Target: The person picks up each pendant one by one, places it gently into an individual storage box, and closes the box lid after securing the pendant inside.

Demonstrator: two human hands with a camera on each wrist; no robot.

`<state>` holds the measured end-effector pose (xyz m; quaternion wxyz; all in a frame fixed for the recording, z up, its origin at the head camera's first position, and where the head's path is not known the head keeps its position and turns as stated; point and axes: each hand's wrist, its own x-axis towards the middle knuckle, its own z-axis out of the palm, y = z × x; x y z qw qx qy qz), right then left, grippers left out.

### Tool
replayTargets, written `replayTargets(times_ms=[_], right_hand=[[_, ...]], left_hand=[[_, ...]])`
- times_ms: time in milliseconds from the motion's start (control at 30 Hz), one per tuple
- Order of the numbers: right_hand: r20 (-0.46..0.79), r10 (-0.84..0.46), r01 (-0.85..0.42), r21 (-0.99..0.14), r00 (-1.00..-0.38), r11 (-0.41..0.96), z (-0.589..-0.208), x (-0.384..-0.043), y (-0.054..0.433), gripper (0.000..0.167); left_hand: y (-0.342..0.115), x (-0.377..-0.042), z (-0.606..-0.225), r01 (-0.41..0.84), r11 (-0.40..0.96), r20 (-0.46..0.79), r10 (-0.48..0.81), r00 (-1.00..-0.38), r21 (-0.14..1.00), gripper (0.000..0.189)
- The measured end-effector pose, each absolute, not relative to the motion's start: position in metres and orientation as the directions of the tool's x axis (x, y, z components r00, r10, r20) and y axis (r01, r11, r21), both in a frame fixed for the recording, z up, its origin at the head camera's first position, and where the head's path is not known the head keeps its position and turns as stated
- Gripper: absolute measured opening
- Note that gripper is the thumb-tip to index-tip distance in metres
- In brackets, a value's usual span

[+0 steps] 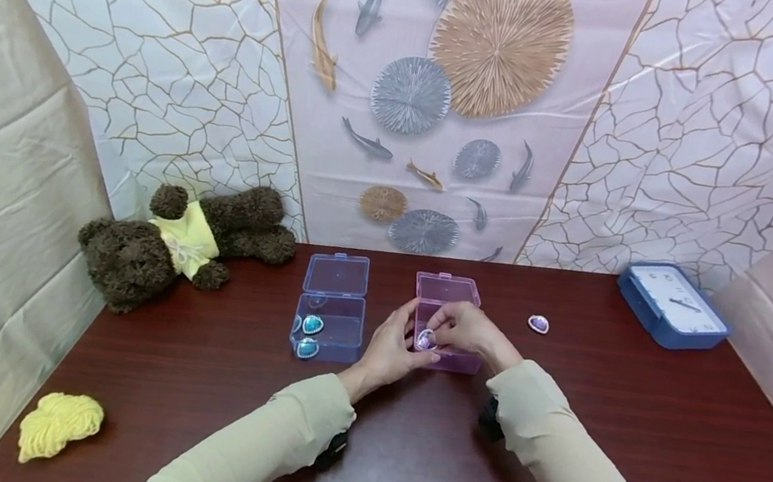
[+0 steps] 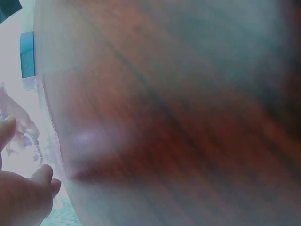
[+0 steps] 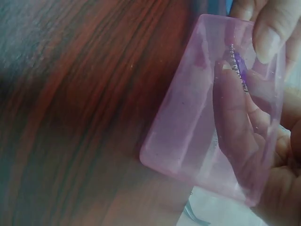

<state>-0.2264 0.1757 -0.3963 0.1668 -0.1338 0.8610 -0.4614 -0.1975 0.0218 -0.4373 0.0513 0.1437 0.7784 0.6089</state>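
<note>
A translucent pink box [image 1: 458, 362] with its lid raised stands on the table, near the middle. My left hand [image 1: 388, 349] grips it at the left side, thumb along the front. Inside the box my right hand [image 1: 467, 327] pinches a purple heart-shaped gem [image 1: 425, 339] with a silvery beaded edge. Through the pink wall in the right wrist view, that gem [image 3: 239, 68] shows edge-on between the fingertips. In the left wrist view my left hand [image 2: 23, 197] appears at the lower left, and the box there is washed out by glare.
Left of the pink box stands an open blue box [image 1: 332, 342] with blue gems [image 1: 312, 325]. Another purple gem [image 1: 538, 324] lies to the right. Around the table are a blue clock [image 1: 675, 308], a brown teddy bear [image 1: 128, 263] and yellow yarn [image 1: 59, 425].
</note>
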Motion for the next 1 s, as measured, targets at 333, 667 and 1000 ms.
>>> replayTargets(times_ms=[333,667,1000], right_hand=[[-0.129,-0.413,-0.183,-0.751,-0.901,0.634,-0.4058,-0.2285,0.1718,0.007],[-0.158,-0.381,-0.189,-0.662,-0.911,0.725,-0.4013,-0.2248,0.1696,0.004],[-0.162,-0.385,-0.2,-0.641,-0.908,0.741,-0.4025,-0.2244,0.1685,0.004]], left_hand=[[0.0214,-0.1984,-0.4365,0.174,0.25,0.101,0.28,-0.955,0.952,0.088],[0.0214,-0.1981,-0.4395,0.199,0.27,0.122,0.277,-0.953,0.942,0.088],[0.0215,-0.198,-0.4388,0.189,0.265,0.112,0.279,-0.954,0.945,0.087]])
